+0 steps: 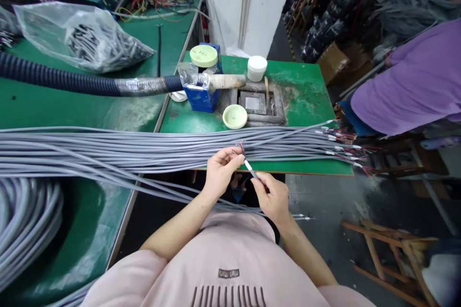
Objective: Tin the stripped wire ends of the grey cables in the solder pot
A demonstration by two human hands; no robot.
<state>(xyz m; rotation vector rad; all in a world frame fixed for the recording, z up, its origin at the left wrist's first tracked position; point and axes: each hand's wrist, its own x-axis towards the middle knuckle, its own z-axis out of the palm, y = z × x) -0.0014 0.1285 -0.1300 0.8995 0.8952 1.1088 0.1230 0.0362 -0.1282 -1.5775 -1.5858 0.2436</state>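
Observation:
A grey cable [254, 174] with a white band near its end is pinched between the fingers of my right hand [272, 195]. Thin coloured wires [242, 146] fan out from that cable's stripped end. My left hand [223, 169] has its thumb and forefinger closed on these wires, just left of the white band. Right behind both hands, a thick bundle of grey cables [180, 149] lies across the green bench. At the bundle's right end, several white-banded tips with bare coloured wires [345, 146] stick out past the bench top.
A solder pot [254, 103] is set into the bench beyond the bundle, beside a pale green dish [235, 116] and a white tub [257, 68]. A ribbed hose [90, 80] rests on a blue box [201, 98]. A person in purple [410, 76] is at right, above a wooden stool [389, 254].

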